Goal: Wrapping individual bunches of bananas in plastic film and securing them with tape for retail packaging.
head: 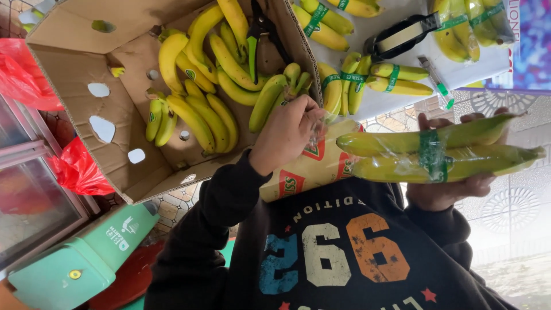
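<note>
1. Two hands in view. The left hand's fingers [307,117] are pressed together, pinching the open edge of a plastic bag [313,166], centre of frame.
2. The right hand's fingers [436,121] curl over the top of a banana bunch [402,155]. The palm cups it from below, so the grip is closed around the bunch, right of centre.
3. Left hand [284,135] reaches in from the lower left on a dark sleeve. Right hand [447,192] sits low at the right.
4. The banana bunch lies level, stem end towards the bag mouth and partly under clear film. A green tape band [431,155] wraps its middle.
5. Handling, judged: the bunch is moderately heavy and firm, but it bruises easily and the film makes it slippery. Best hold is underneath, near the taped middle, not at the tips. The bag is light, limp and slick, so pinch its rim.
6. Cardboard box [86,86] in the upper left holds loose yellow-green bananas [195,115].
7. More taped bunches [356,80] lie on a white table [379,100], top centre, just beside a black tape dispenser [402,37].
8. Red bags [77,169] are at the left edge and a green case [80,258] at the lower left.
</note>
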